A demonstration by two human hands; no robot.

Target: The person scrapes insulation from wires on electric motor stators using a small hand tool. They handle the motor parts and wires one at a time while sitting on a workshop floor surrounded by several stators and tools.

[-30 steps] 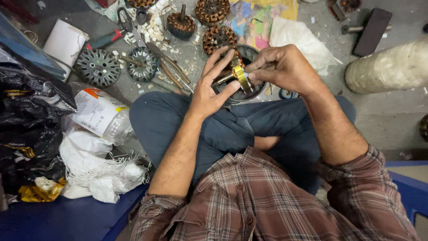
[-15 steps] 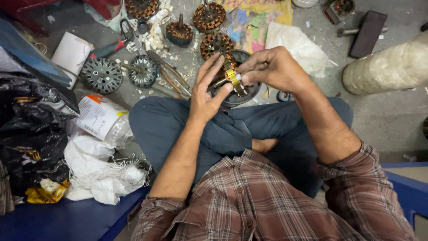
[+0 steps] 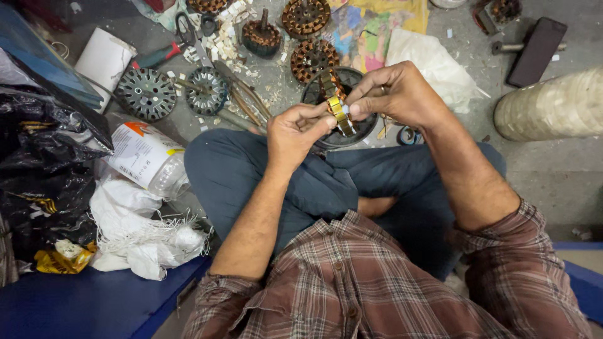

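Both hands are up over the lap, working on 1 small piece between them. The left hand (image 3: 295, 129) has its fingers curled in and pinches the lower end of a narrow yellow strip (image 3: 337, 112), thumb pressed on top. The right hand (image 3: 396, 94) pinches the upper end from the other side, fingertips pressed together right at the strip. The strip sits tilted between the 2 hands, and just behind it is a dark round stator (image 3: 339, 100) on the floor, with copper windings showing at its top. I can't tell if the strip is already tucked into a slot or just held in front of it.

As for how far along this is, my guess is somewhere in the middle. Beyond the hands there are at least 3 wound cores (image 3: 312, 59) with copper on them, which look done or stripped, hard to say which. Further left of the left hand lie 2 bare grey laminated discs (image 3: 147, 94) with no wire at all, so those look untouched.

Around all that: scissors (image 3: 188, 28) and a red-handled tool near a scatter of white paper scraps (image 3: 229, 44), a plastic jar (image 3: 147, 157) on its side by the left knee, white rags (image 3: 135, 235) and black bags further left. Off to the right of the right hand there's a big pale roll (image 3: 553, 103) and a dark flat block.

Nothing really blocks the hands, they're clear above the knees. The floor right under them is crowded though, with rods and scraps close to the stator.
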